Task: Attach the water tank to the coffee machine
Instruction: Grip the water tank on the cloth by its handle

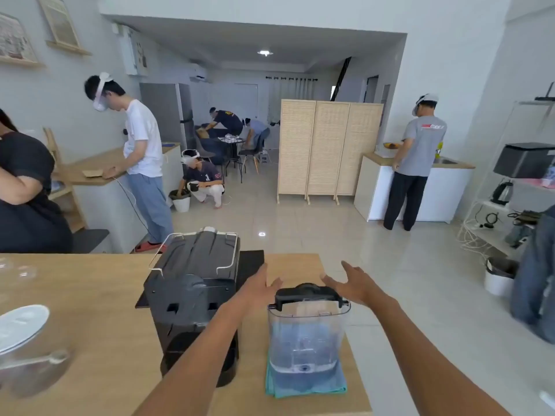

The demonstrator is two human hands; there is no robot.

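A clear plastic water tank [306, 340] with a black lid and handle stands upright on a folded teal cloth [303, 390] on the wooden table [96, 325]. It holds some water. To its left stands the black coffee machine [192, 298], its back towards me, a gap between the two. My left hand [261, 285] hovers open just left of the tank's lid, fingers spread. My right hand [354, 282] hovers open just right of the lid. Neither hand touches the tank.
Glass bowls [24, 373] with a spoon and a white plate [21, 324] sit at the table's left edge. The table's right edge runs close beside the tank. Several people work in the room beyond; one stands at the far right.
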